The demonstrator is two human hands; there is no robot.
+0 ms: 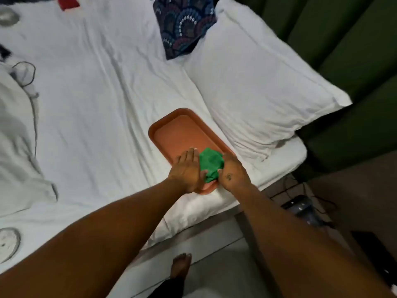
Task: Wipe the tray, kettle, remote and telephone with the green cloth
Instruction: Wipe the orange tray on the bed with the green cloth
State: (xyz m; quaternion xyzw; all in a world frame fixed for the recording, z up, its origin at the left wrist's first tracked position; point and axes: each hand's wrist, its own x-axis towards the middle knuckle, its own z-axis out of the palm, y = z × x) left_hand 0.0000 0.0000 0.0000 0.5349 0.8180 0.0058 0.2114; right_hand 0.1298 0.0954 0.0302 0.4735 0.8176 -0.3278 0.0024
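An orange-brown tray (178, 130) lies on the white bed near its right edge, beside a pillow. A crumpled green cloth (211, 164) rests on the near end of the tray. My left hand (187, 168) lies flat on the tray's near left part, fingers together, its thumb touching the cloth. My right hand (233, 172) presses against the cloth's right side, with its fingers curled around it. Kettle, remote and telephone are not clearly in view.
A large white pillow (257, 82) lies right of the tray, a patterned blue cushion (184, 22) behind it. A rumpled duvet (15, 136) sits at left. A green headboard (343, 39) is at right. Cables and a dark device (300, 207) lie on the floor by the bed.
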